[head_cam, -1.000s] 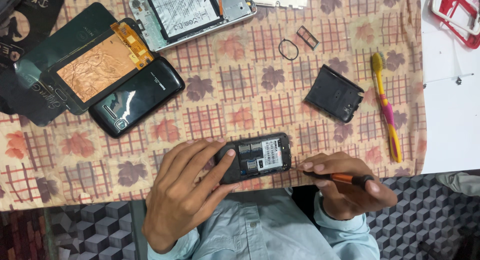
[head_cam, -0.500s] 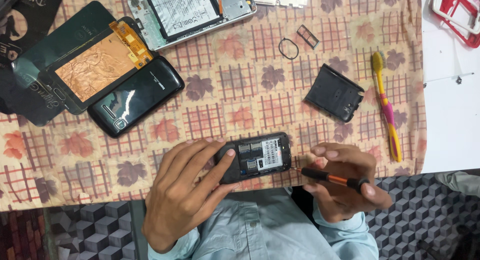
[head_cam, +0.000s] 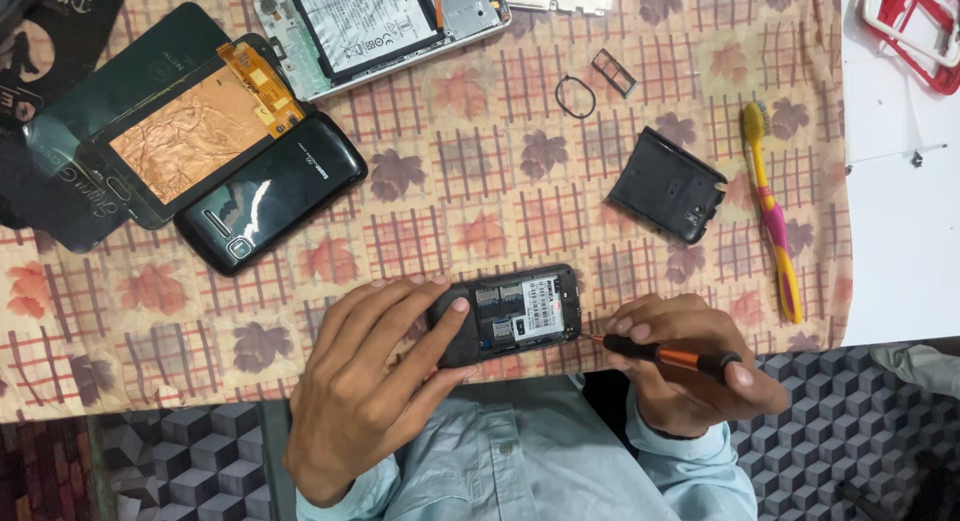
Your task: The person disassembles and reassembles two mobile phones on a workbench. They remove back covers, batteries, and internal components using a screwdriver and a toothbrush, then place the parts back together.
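Bench wears a beige checked cloth with leaf print; grey cube-pattern floor below, a white surface at the right edge.

Change from half a second ago: the right hand has rolled back down, and the orange-and-black screwdriver has swung its tip from clear of the phone to the right end of the small black phone with its back removed. Tip looks to be touching or just at the edge there; cannot tell whether it sits in a screw head. Reads as tool re-engaged with the phone body. The phone itself hasn't shifted.

Grips:
- Left hand: fingers spread over the phone's left end, thumb pressed on the open back, pinning it to the cloth at the near bench edge.
- Right hand: fingers closed around the screwdriver handle, index finger along the shaft.

Containers: none proper. The open phone shell shows card slots and a white label inside, battery bay empty. A black back cover lies well apart, up and to the right, inner side up, nothing in it.

Elsewhere:
- yellow-and-pink toothbrush near the cloth's right edge
- thin black ring beside a small metal card tray
- opened smartphone with exposed battery at the top
- glossy black phone next to a dark panel backed with copper foil
- red-and-white frame, top right corner
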